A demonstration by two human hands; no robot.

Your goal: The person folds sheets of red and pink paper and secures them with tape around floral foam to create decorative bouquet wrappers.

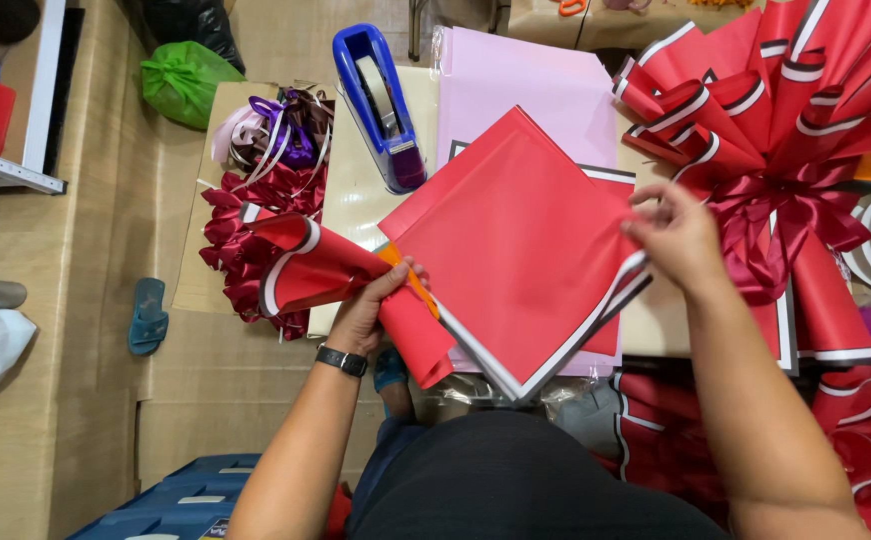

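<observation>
The left hand (371, 315) grips a folded red sheet (331, 275) with a white and black border, fingers wrapped round its pinched lower end so the fold keeps its fan shape. Something orange (411, 280) shows against the palm, perhaps a handle of scissors, though the view is too poor to be sure. A black watch (342, 360) sits on that wrist.

The right hand (676, 235) pinches the right-hand corner of a stack of red sheets (516, 260), fingers narrow and closed on the top edge, seemingly to peel one sheet from the rest. The stack lies flat on the surface (356, 190), turned like a diamond just in front of the person, so a corner points towards each hand and is easy to lift. Under it lies pale pink paper (516, 90).

To the right, a bouquet wrap (786, 90) of the same red sheets fans outward, tied at its waist with a dark red bow (786, 215); it lies close to the right hand, within reach for adding more folds. A blue tape dispenser (381, 105) stands on the surface beyond the stack, handy to either hand. Left of it a heap of ribbons (276, 135), purple and white, rests above dark red bows (246, 245). A green bag (181, 80) and a blue sandal (148, 315) lie on the floor, well apart from the work.
</observation>
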